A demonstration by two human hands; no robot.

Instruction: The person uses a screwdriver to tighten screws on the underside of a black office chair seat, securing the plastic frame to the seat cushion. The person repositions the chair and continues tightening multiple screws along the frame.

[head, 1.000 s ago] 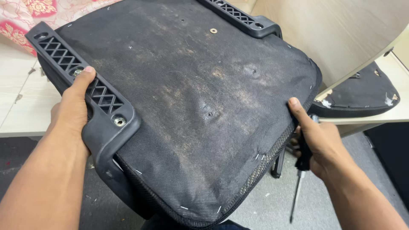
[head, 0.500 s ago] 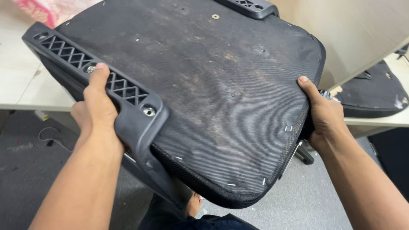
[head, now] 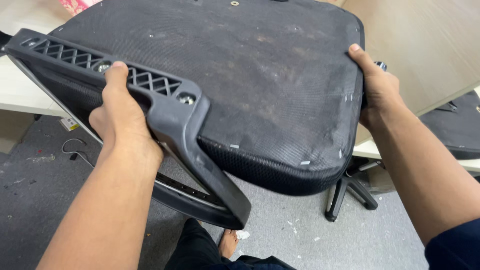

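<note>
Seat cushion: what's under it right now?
Below the seat cushion: grey floor, a black chair base and a bare foot. The cushion's hidden lower face can't be seen.

Dusty black chair seat (head: 260, 90), underside up, tilted, armrest attached.

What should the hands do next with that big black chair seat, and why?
Probably lower the chair seat flat onto the desk. It hangs tilted, half over the floor, carried only by the left hand on the armrest and the right hand on its edge.
</note>
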